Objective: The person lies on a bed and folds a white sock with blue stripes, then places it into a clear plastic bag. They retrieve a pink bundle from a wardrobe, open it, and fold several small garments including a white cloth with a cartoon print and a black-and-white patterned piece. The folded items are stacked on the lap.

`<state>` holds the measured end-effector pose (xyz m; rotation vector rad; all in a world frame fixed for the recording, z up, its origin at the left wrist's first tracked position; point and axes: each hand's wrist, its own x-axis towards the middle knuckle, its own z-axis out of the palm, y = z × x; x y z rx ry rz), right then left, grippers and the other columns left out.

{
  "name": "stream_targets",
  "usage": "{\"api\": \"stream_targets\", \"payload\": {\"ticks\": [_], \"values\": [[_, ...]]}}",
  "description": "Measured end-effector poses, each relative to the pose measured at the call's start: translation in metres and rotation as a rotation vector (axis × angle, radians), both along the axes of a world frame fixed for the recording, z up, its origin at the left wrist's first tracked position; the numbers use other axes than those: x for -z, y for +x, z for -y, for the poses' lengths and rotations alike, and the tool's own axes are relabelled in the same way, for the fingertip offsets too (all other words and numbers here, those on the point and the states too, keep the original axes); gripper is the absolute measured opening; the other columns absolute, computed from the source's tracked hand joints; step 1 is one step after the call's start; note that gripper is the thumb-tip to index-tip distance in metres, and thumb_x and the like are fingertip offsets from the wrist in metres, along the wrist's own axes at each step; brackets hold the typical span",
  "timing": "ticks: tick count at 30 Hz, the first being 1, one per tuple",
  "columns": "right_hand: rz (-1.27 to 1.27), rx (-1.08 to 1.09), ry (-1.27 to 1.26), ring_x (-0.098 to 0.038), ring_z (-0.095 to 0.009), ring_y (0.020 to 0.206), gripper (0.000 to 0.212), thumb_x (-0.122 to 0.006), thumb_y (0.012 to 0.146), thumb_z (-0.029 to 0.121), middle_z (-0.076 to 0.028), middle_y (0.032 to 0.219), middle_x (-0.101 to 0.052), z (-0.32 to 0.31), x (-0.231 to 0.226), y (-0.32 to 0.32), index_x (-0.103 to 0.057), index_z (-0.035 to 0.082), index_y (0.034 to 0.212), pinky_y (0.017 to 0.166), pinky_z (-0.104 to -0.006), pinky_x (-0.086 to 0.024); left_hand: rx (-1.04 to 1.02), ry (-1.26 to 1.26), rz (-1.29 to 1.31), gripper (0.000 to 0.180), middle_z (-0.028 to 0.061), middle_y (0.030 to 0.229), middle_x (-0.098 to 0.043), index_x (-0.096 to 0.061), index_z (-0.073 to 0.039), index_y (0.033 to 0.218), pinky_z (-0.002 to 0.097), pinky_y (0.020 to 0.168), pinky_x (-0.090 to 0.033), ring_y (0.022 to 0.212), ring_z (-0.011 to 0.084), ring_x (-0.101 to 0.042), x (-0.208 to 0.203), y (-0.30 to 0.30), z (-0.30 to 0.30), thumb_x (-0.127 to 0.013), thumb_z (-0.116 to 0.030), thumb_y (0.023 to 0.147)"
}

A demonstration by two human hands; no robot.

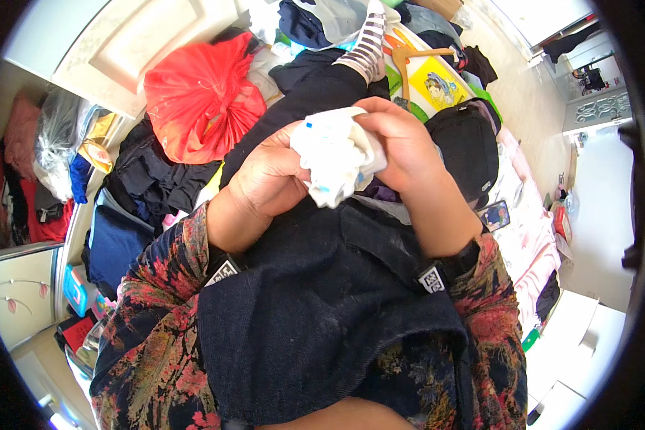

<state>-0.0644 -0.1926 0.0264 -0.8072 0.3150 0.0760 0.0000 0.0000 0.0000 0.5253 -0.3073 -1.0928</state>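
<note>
A small white cloth [335, 154] with blue marks is bunched up between my two hands, over my lap. My left hand [266, 172] pinches its left side with thumb and fingers. My right hand [403, 143] grips its right edge, thumb on top. The cloth's exact kind cannot be made out in its folds. Below the hands, a dark navy garment [322, 301] lies spread across my lap.
A tied red plastic bag [201, 100] stands at upper left beside dark folded clothes [154, 168]. A wooden hanger [405, 68], a black backpack [466, 147] and a phone [494, 215] lie to the right. Pink bedding [527, 236] extends beyond. An open wardrobe [29, 165] holds clothes at left.
</note>
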Motion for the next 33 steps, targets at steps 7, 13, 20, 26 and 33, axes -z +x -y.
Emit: {"api": "stream_targets", "payload": {"ticks": [7,13,20,26,33], "values": [[0.159,-0.124,0.116,-0.069,-0.02,0.089,0.023,-0.062,0.094,0.014,-0.01,0.101,-0.069,-0.041,0.018,0.015,-0.062,-0.001,0.112,0.076,-0.0332,-0.056,0.025,-0.122,-0.052,0.061,0.0139,0.119,-0.068,-0.057,0.003,0.129,0.038,0.095,-0.052,0.106,0.0269,-0.067,-0.018,-0.001,0.002,-0.063,0.005,0.069],[-0.019,-0.055,-0.097,-0.067,-0.024,0.094,0.052,-0.06,0.098,0.03,-0.016,0.126,-0.056,-0.012,-0.02,-0.004,-0.043,0.008,0.143,0.077,-0.0351,-0.058,-0.258,0.249,0.344,0.059,0.0114,0.121,-0.067,-0.052,0.003,0.134,0.037,0.1,-0.048,0.112,0.0244,-0.064,-0.022,0.012,-0.021,-0.062,0.005,0.076],[-0.042,-0.081,-0.521,-0.063,-0.014,0.068,0.016,-0.068,0.076,-0.001,-0.007,0.078,-0.068,-0.026,-0.003,0.0,-0.07,-0.002,0.092,0.062,-0.0295,-0.053,-0.278,0.415,0.386,0.054,0.0082,0.123,-0.066,-0.052,0.0,0.137,0.0336,0.099,-0.047,0.111,0.019,-0.063,-0.022,0.004,-0.045,-0.068,0.002,0.085],[-0.154,-0.379,-0.585,-0.066,-0.012,0.083,0.037,-0.074,0.085,0.022,-0.009,0.095,-0.07,-0.009,-0.019,0.004,-0.066,-0.002,0.112,0.074,-0.0251,-0.053,-0.299,0.379,0.355,0.054,0.0079,0.123,-0.067,-0.055,0.0,0.136,0.0327,0.1,-0.047,0.112,0.0191,-0.063,-0.028,0.0,-0.07,-0.072,-0.001,0.085],[-0.069,-0.315,-0.611,-0.064,-0.008,0.075,0.017,-0.068,0.091,0.011,-0.004,0.087,-0.069,-0.044,-0.011,0.01,-0.068,-0.002,0.102,0.066,-0.0231,-0.05,-0.404,0.447,0.337,0.034,0.0074,0.115,-0.071,-0.064,-0.001,0.126,0.0304,0.093,-0.051,0.104,0.0162,-0.066,-0.009,-0.001,-0.079,-0.067,-0.003,0.092]]}}
